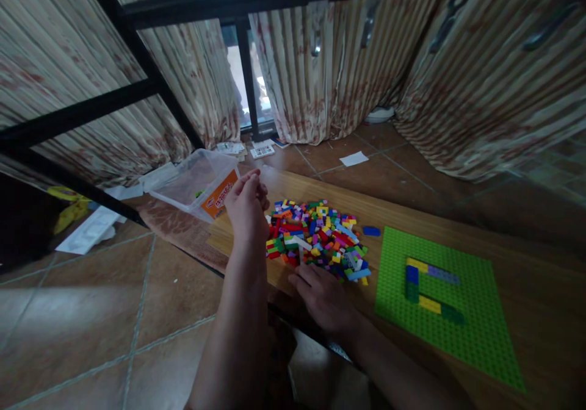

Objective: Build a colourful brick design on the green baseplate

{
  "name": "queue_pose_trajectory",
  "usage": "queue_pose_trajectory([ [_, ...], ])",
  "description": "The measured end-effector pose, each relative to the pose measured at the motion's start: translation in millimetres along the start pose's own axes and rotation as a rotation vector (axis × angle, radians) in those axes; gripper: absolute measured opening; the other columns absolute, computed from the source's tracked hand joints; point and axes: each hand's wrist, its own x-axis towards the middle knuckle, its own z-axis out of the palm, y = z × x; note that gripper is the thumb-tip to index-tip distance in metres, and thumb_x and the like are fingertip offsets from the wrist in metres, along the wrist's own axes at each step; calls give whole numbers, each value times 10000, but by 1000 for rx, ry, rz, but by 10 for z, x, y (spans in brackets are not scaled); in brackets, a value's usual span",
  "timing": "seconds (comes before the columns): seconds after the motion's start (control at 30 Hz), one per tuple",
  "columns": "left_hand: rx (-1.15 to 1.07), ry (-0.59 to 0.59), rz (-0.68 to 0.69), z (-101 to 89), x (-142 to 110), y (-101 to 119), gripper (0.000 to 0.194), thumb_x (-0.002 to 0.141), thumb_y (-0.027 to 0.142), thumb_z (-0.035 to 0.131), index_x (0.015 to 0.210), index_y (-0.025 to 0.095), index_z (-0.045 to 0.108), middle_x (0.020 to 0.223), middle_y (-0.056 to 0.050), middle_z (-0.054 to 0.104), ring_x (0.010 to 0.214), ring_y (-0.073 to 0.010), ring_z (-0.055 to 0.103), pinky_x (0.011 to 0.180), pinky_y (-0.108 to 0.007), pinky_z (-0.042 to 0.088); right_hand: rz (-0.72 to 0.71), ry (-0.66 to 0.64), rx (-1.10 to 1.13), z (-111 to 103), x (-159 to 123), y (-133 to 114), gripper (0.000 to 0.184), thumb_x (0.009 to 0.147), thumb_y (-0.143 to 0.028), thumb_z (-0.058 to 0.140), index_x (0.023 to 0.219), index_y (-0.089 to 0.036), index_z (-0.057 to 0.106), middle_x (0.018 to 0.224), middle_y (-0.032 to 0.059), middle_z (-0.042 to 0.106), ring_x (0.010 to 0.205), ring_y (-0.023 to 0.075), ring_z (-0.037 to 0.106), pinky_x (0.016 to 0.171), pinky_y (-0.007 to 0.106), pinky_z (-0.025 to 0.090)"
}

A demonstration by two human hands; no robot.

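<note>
A heap of mixed small toy building bricks [320,230] lies on a wooden board. My left hand [248,199] is raised at the heap's left side, near the clear plastic box, its fingers curled closed; whatever may be inside them is hidden. At the near edge of the heap, my right hand [323,297] reaches in with fingers slightly apart, their tips against the bricks. A pale brick [301,254] shows just beyond those fingertips. To the right, a green baseplate [462,349] carries yellow, blue, dark green and purple-grey bricks joined in an open-sided outline.
The clear plastic box [183,199] with an orange label stands at the board's left end, a small green piece inside. One blue brick [371,231] lies between heap and baseplate. Black metal bars [155,74] cross above, before curtains [311,86]. Papers [354,158] lie on the tiled floor.
</note>
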Motion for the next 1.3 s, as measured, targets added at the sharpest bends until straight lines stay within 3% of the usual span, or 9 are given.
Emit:
queue_pose_trajectory([
  [0.13,-11,-7,13,-28,13,21,186,691,255,656,833,136,642,533,74,469,384,-22,311,392,-171,192,-10,-30,-24,-33,44,113,196,925,-100,473,993,-166,644,965,90,639,860,214,565,754,349,474],
  [0.43,-31,-9,12,-46,17,41,175,674,235,655,816,133,642,526,67,481,392,-24,314,387,-163,187,23,82,40,-182,-129,217,282,928,-95,429,1083,-181,649,1005,92,659,917,207,598,828,348,494],
  [0.53,-37,-1,13,-35,8,51,190,661,237,663,815,128,646,513,68,483,387,-26,321,382,-162,190,148,219,24,-346,-227,415,297,934,-122,437,1119,-212,651,1034,77,662,952,196,613,863,329,500],
  [0.63,-35,-1,14,-14,-5,54,202,654,240,666,819,123,652,508,67,484,377,-25,315,376,-165,184,465,303,-98,-516,-310,806,285,928,-188,454,1108,-224,671,1030,84,660,956,234,607,872,388,505],
  [0.77,-2,-34,-16,32,-34,30,191,652,233,665,809,126,650,515,62,492,372,-25,325,377,-166,192,569,86,-222,-602,-291,1229,328,884,-155,470,1147,-124,663,1076,141,668,994,289,570,908,450,473],
  [0.87,29,-75,-19,82,-53,-4,176,661,231,659,807,133,648,514,60,491,375,-32,338,376,-169,204,560,-16,-197,-631,-195,1252,299,881,-131,449,1034,-138,706,1014,133,682,961,272,577,898,422,471],
  [1.0,73,-112,-18,193,-117,-54,166,672,224,653,814,138,651,516,59,493,385,-33,342,378,-167,221,640,149,-57,-892,-270,1139,307,892,-207,484,1131,-170,673,1057,110,686,998,251,600,910,406,477],
  [1.13,123,-251,-64,358,-374,-142,180,693,235,654,844,136,655,513,58,498,397,-42,340,385,-174,221,931,450,115,-1373,-845,1175,380,853,-375,579,1198,-230,647,1012,66,708,855,201,656,795,363,526],
  [1.3,387,-681,-86,542,-946,-425,207,782,265,622,930,130,673,570,41,540,484,-75,447,459,-186,328,1279,568,275,-1644,-1594,1229,385,732,-429,671,1029,-188,718,858,62,726,735,196,657,666,331,522],
])
